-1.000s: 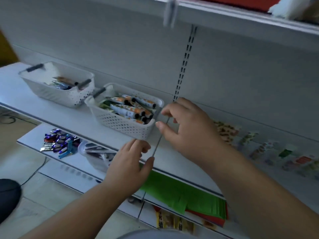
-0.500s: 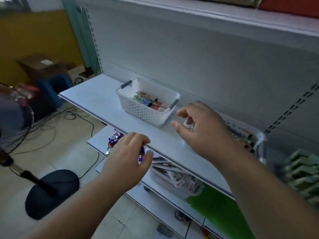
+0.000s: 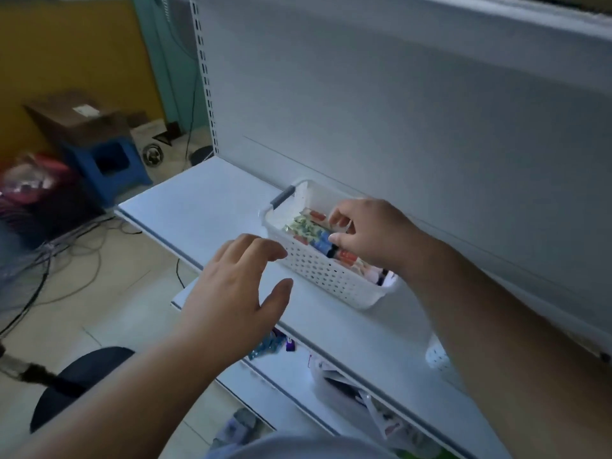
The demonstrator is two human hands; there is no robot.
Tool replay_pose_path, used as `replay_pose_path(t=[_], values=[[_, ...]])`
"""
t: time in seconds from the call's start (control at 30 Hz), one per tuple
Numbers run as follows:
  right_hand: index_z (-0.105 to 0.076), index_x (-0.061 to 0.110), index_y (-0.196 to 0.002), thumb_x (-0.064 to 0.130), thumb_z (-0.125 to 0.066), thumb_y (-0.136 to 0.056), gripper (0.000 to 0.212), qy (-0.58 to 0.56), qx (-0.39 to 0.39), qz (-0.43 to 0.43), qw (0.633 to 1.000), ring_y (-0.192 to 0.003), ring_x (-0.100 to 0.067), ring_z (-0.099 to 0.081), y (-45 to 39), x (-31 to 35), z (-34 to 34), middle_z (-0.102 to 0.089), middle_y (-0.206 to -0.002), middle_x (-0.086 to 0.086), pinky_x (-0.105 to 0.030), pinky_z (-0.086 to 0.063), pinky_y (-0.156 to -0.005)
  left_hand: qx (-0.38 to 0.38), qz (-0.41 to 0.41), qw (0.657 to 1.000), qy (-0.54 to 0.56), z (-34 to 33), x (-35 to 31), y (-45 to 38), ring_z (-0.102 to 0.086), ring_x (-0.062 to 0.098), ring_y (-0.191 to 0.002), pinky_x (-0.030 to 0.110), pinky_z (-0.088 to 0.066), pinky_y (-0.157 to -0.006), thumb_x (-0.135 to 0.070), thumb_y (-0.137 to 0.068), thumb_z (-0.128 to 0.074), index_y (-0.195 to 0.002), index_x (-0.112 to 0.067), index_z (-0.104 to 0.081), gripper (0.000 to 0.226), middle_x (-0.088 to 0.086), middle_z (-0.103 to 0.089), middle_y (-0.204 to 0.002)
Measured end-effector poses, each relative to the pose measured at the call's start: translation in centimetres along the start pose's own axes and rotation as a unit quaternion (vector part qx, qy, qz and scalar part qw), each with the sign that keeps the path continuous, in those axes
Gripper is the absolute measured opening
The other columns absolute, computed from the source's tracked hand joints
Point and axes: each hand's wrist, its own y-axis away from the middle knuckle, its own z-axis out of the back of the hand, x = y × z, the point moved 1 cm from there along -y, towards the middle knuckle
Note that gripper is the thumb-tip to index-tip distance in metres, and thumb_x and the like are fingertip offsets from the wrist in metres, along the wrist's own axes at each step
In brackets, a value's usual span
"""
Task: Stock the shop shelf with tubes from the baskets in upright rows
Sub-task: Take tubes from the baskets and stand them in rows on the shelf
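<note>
A white perforated basket point(image 3: 331, 279) with a grey handle stands on the white shelf point(image 3: 205, 207) against the back panel. Several printed tubes point(image 3: 308, 226) lie flat inside it, green, blue and red among them. My right hand point(image 3: 374, 233) reaches into the basket from the right. Its curled fingers and thumb are spread apart just over the tubes, and no tube is lifted. My left hand point(image 3: 235, 286) hovers with relaxed, spread fingers in front of the basket's near left corner and holds nothing. No tube stands upright on the shelf.
A second white basket point(image 3: 437, 357) peeks out under my right forearm. The lower shelf holds shiny wrapped sweets point(image 3: 271, 346) and a clear tub of packets point(image 3: 347, 385). On the floor to the left are a fan base point(image 3: 79, 376), cables and a blue stool point(image 3: 109, 164).
My view swung left along the shelf to the left basket. My right hand moved forward into that basket and my left hand rose to the basket's front.
</note>
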Motion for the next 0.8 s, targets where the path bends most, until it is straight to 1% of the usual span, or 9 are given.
replay_pose_path(t=[0.1, 0.2, 0.3, 0.33, 0.43, 0.53, 0.63, 0.73, 0.8], values=[[-0.063, 0.030, -0.104, 0.035, -0.072, -0.083, 0.023, 0.014, 0.073, -0.041, 0.996, -0.086, -0.012, -0.059, -3.4, 0.2, -1.7, -0.064, -0.101, 0.008, -0.027, -0.049, -0.073, 0.038, -0.047, 0.998, 0.013, 0.5, 3.1, -3.0, -0.050, 0.009, -0.103, 0.026, -0.040, -0.089, -0.044, -0.088, -0.054, -0.117, -0.030, -0.053, 0.032, -0.021, -0.044, -0.108], [-0.063, 0.029, -0.108, 0.038, -0.073, -0.082, 0.029, 0.019, 0.142, -0.081, 0.986, -0.090, -0.014, -0.060, -5.6, 0.7, -3.5, -0.063, -0.102, 0.008, -0.033, -0.052, -0.081, 0.059, -0.102, 0.993, 0.018, 0.9, 5.7, -5.9, -0.051, 0.012, -0.099, 0.027, -0.042, -0.084, -0.042, -0.089, -0.054, -0.115, -0.029, -0.053, 0.028, -0.015, -0.051, -0.108], [-0.063, 0.026, -0.108, 0.030, -0.071, -0.083, 0.026, 0.041, 0.178, -0.099, 0.978, -0.090, -0.018, -0.060, -7.2, 1.6, -5.4, -0.063, -0.101, 0.006, -0.036, -0.054, -0.083, 0.077, -0.140, 0.987, 0.021, 0.7, 7.3, -8.1, -0.052, 0.012, -0.097, 0.027, -0.045, -0.082, -0.041, -0.090, -0.053, -0.114, -0.027, -0.054, 0.028, -0.011, -0.055, -0.111], [-0.063, 0.025, -0.107, 0.026, -0.068, -0.083, 0.024, 0.043, 0.180, -0.109, 0.977, -0.087, -0.019, -0.060, -7.6, 1.8, -5.8, -0.064, -0.100, 0.003, -0.036, -0.054, -0.080, 0.086, -0.149, 0.985, 0.027, 0.5, 7.7, -8.6, -0.052, 0.013, -0.098, 0.028, -0.046, -0.082, -0.040, -0.090, -0.055, -0.114, -0.026, -0.054, 0.028, -0.010, -0.055, -0.111], [-0.058, 0.021, -0.096, 0.023, -0.065, -0.082, 0.016, 0.058, 0.173, -0.128, 0.975, -0.075, -0.018, -0.060, -7.9, 1.8, -6.2, -0.061, -0.089, -0.001, -0.030, -0.049, -0.064, 0.101, -0.184, 0.977, 0.047, -0.1, 8.4, -9.9, -0.054, 0.013, -0.095, 0.028, -0.046, -0.081, -0.040, -0.087, -0.055, -0.112, -0.024, -0.055, 0.030, -0.009, -0.057, -0.109], [-0.051, 0.023, -0.085, 0.021, -0.065, -0.082, 0.014, 0.016, 0.094, -0.160, 0.982, -0.069, -0.016, -0.054, -7.1, 1.3, -4.3, -0.056, -0.081, 0.000, -0.027, -0.036, -0.055, 0.110, -0.217, 0.968, 0.066, -0.6, 8.8, -11.1, -0.054, 0.013, -0.093, 0.025, -0.044, -0.079, -0.042, -0.086, -0.050, -0.109, -0.024, -0.055, 0.031, -0.010, -0.055, -0.104], [-0.046, 0.021, -0.081, 0.021, -0.061, -0.083, 0.015, -0.064, -0.062, -0.206, 0.974, -0.066, -0.019, -0.048, -4.4, 1.5, -1.5, -0.051, -0.074, 0.001, -0.030, -0.030, -0.052, 0.118, -0.232, 0.963, 0.074, -1.1, 8.9, -12.5, -0.054, 0.013, -0.091, 0.024, -0.041, -0.076, -0.037, -0.086, -0.057, -0.109, -0.024, -0.054, 0.027, -0.010, -0.055, -0.103], [-0.049, 0.013, -0.096, 0.015, -0.056, -0.087, 0.011, -0.149, -0.203, -0.230, 0.940, -0.066, -0.025, -0.054, -0.6, 2.8, 0.1, -0.055, -0.076, -0.005, -0.034, -0.041, -0.055, 0.138, -0.252, 0.954, 0.080, -2.2, 7.8, -14.5, -0.052, 0.013, -0.087, 0.025, -0.038, -0.071, -0.030, -0.086, -0.064, -0.109, -0.021, -0.056, 0.025, -0.009, -0.057, -0.100], [-0.049, 0.014, -0.101, 0.013, -0.052, -0.088, 0.013, -0.199, -0.261, -0.253, 0.910, -0.068, -0.029, -0.061, 1.5, 3.8, 0.3, -0.060, -0.077, -0.010, -0.040, -0.050, -0.058, 0.157, -0.279, 0.944, 0.081, -3.5, 6.4, -16.5, -0.056, 0.015, -0.085, 0.026, -0.042, -0.069, -0.027, -0.085, -0.063, -0.107, -0.021, -0.058, 0.023, -0.007, -0.059, -0.100]])
